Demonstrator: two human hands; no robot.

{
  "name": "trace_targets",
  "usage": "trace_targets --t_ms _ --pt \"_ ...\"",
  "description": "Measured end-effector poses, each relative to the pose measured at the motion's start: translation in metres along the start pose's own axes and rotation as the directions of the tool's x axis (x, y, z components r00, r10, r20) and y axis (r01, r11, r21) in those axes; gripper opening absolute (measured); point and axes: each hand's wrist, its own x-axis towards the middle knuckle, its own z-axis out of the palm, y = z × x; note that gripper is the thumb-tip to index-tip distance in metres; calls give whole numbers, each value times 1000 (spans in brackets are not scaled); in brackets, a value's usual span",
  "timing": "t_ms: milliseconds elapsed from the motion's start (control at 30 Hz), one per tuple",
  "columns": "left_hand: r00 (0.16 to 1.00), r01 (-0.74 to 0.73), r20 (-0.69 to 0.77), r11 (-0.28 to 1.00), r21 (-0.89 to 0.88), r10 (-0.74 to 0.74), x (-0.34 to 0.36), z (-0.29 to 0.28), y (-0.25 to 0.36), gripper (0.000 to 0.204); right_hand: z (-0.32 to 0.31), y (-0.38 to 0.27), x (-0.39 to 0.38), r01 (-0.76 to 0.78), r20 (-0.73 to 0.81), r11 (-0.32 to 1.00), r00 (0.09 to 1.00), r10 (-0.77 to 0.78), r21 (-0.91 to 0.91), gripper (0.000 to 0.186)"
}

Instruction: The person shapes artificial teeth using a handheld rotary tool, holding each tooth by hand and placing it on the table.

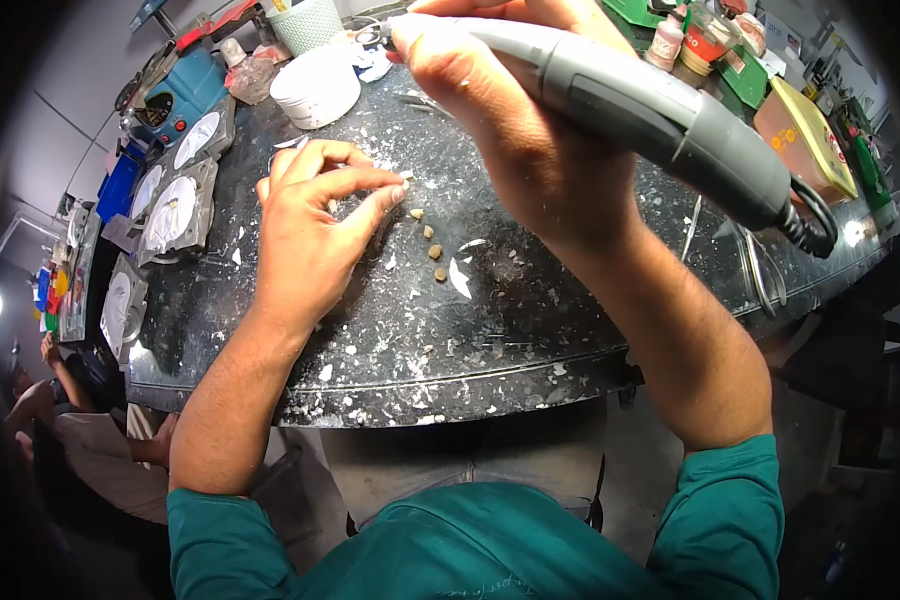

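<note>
My right hand point(555, 160) is raised over the bench, fingers wrapped round a grey corded rotary handpiece point(620, 95). The handpiece's narrow end points to the upper left and its cable hangs at the right. Low over the bench, my left hand point(310, 235) pinches a small pale piece point(407, 177) between thumb and forefinger; it is too small to make out its kind. Just right of that hand, several small tan tooth-shaped pieces point(435, 252) lie in a short row. Beside them is a white curved shard point(459, 278).
White plaster bits cover the dark bench point(450, 375). At the left stand plaster-filled moulds point(175, 215) and a blue machine point(180, 95). A white round tub point(315, 90) stands at the back. A yellow-lidded box point(805, 140) and metal tools point(760, 270) are at the right. Another person point(100, 440) sits far left.
</note>
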Motion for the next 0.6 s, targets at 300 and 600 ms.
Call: trace_targets --t_ms 300,600 --pt "999 41 -13 999 -14 -41 -2 1 1 21 4 -1 -2 0 -22 997 1000 2 71 29" --pt "1000 -21 -4 996 83 21 -4 -1 5 14 2 -2 -1 21 26 999 999 -22 45 29"
